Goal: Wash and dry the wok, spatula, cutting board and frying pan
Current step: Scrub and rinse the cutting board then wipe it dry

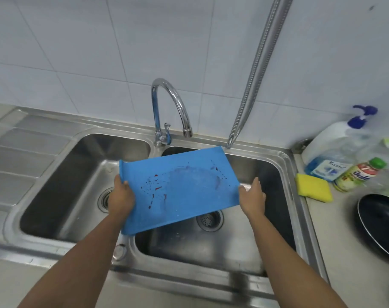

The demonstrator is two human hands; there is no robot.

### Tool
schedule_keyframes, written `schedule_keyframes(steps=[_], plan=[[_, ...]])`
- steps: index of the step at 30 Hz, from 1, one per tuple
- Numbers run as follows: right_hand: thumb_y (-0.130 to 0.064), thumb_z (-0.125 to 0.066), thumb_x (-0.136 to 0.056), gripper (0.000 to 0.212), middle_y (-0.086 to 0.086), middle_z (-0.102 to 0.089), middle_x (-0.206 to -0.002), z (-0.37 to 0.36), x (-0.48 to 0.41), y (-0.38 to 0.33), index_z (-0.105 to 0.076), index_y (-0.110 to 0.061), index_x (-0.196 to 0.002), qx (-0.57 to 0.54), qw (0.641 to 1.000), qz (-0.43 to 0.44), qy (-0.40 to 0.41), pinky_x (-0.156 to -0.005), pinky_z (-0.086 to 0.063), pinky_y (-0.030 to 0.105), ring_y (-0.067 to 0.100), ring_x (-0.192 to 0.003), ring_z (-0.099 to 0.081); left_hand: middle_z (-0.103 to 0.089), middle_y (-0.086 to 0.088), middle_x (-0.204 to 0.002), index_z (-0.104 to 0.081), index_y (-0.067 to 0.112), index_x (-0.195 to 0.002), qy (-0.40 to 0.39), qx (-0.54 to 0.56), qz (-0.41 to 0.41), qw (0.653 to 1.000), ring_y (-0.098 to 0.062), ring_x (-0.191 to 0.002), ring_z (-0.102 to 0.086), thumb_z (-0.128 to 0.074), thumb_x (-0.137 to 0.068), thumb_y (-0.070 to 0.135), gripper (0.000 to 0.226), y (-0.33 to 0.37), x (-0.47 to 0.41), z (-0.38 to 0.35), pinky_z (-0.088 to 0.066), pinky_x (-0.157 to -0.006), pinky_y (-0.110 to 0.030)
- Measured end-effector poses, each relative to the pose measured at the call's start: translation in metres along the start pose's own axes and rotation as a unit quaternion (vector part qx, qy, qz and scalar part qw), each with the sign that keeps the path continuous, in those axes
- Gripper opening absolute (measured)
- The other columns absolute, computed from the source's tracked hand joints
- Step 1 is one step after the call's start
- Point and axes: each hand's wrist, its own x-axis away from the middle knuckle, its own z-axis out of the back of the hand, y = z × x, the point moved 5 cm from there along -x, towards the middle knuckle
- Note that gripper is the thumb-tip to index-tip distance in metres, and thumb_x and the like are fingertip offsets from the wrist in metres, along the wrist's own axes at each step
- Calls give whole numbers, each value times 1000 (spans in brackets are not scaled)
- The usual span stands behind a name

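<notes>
A blue cutting board point(182, 187) with dark red spots and a pale smear is held tilted over the right sink basin point(275, 196). My left hand point(120, 197) grips its left edge, thumb on top. My right hand point(253, 195) grips its right edge. The chrome faucet point(166, 112) stands behind the board, its spout pointing toward the right basin; no water runs. A black frying pan point(380, 223) lies on the counter at the right edge, partly cut off. Wok and spatula are not in view.
The left basin point(62, 187) has a drain and a ribbed drainboard point(22, 156) beside it. On the right counter sit a yellow sponge point(313, 190), a pump bottle of blue liquid point(335, 147) and a green-capped bottle point(360, 174). A metal hose point(257, 72) hangs along the tiled wall.
</notes>
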Motion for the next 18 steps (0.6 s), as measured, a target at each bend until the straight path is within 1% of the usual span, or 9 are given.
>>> schedule_keyframes(steps=[3,5,7,10,12,14,16,17,18], plan=[[-37,-45,-99,65,6,-27,-158,4,1,8,-19,-14,-154,-34,999,3,-40,-116,-27,43,29,-144,-26,-56,-14,-97,-30,17,-145,-12,-25,-23,999,-43,-101,-58,-30,-105,28,41,13,11,-3,-34,-78,-40],[-39,-44,-99,64,5,-28,-158,9,4,10,-21,-15,-154,-48,997,5,-55,-114,-26,41,27,-143,-28,-60,-19,-103,-31,18,-142,-27,-31,-49,998,-44,-101,-59,-30,-104,29,40,24,17,-9,-37,-78,-42],[-41,-43,-99,63,4,-31,-156,17,5,15,-23,-15,-153,-49,997,8,-54,-112,-28,42,27,-142,-31,-62,-24,-110,-31,21,-143,-45,-39,-63,996,-45,-102,-59,-30,-104,31,40,36,25,-20,-41,-81,-45],[-42,-43,-99,62,7,-37,-153,42,4,28,-26,-15,-152,-27,999,0,-16,-111,-32,46,30,-139,-35,-59,-25,-122,-27,21,-148,-60,-35,-74,995,-47,-111,-55,-30,-105,29,44,56,42,-39,-41,-92,-49],[-42,-43,-99,58,11,-43,-149,64,1,37,-34,-13,-149,-9,1000,-5,14,-106,-35,44,32,-135,-41,-55,-23,-130,-27,19,-149,-69,-18,-78,994,-45,-117,-52,-31,-105,28,45,64,51,-52,-39,-99,-51],[-38,-44,-99,47,17,-54,-135,91,-3,47,-48,-9,-135,3,998,-9,69,-95,-41,43,37,-124,-47,-57,-19,-128,-30,20,-147,-80,-7,-74,994,-41,-114,-55,-30,-105,30,43,68,55,-66,-42,-98,-52],[-33,-47,-97,36,20,-57,-124,116,-10,59,-55,-9,-123,31,990,-10,139,-88,-42,43,39,-118,-46,-60,-14,-119,-31,23,-144,-89,-7,-67,994,-38,-106,-59,-29,-105,34,41,72,61,-77,-46,-94,-53],[-31,-48,-96,36,18,-55,-128,126,-16,66,-54,-11,-125,63,984,-12,164,-89,-41,44,40,-117,-43,-61,-12,-116,-31,24,-143,-90,-7,-67,994,-37,-104,-59,-29,-104,35,40,73,64,-81,-47,-92,-52],[-28,-50,-95,41,16,-50,-137,135,-23,73,-51,-13,-132,102,979,-18,176,-92,-40,44,40,-119,-40,-61,-10,-113,-31,24,-143,-91,-8,-65,994,-37,-103,-60,-29,-104,34,40,76,68,-84,-47,-90,-50]])
